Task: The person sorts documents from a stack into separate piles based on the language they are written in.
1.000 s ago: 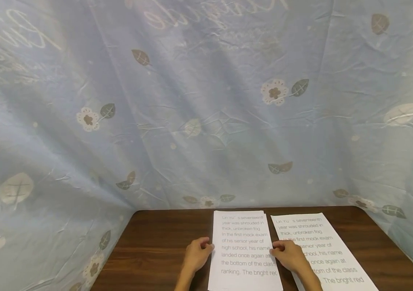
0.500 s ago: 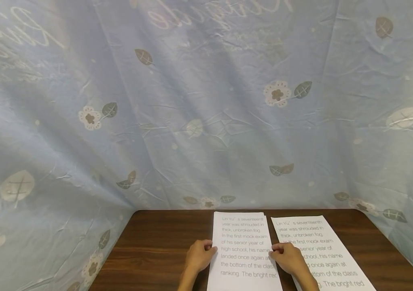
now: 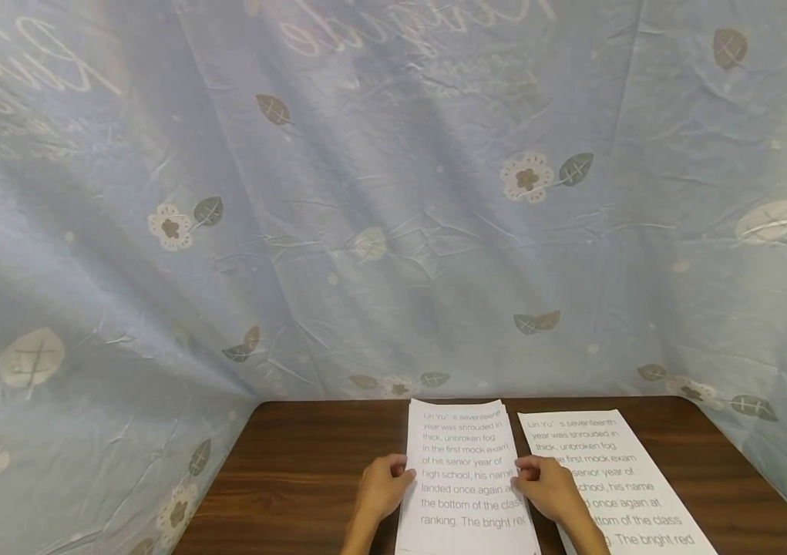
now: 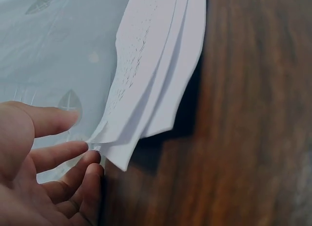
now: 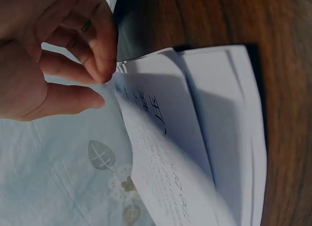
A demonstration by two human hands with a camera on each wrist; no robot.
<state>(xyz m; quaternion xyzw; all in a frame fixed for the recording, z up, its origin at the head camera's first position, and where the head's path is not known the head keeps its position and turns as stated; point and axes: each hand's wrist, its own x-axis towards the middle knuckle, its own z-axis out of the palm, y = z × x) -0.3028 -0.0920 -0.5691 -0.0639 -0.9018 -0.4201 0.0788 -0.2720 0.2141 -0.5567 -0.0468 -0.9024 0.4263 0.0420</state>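
A stack of printed paper sheets lies in front of the person, large text facing up. At its left edge my left hand holds the sheets with bent fingers, thumb above. In the left wrist view the sheets fan apart at the near end, their corner at the fingertips. My right hand holds the right edge in the same way. The right wrist view shows the upper sheet bowed up from those below, its edge by the right fingertips.
A second printed paper lies slanted to the right, partly under the right forearm. The dark wooden table shows on both sides. A pale blue curtain with leaf and flower prints hangs behind and along the sides.
The upper sheet's far edge has risen and curls slightly. Both hands stay at the stack's side edges, the left a little further right than a second ago.
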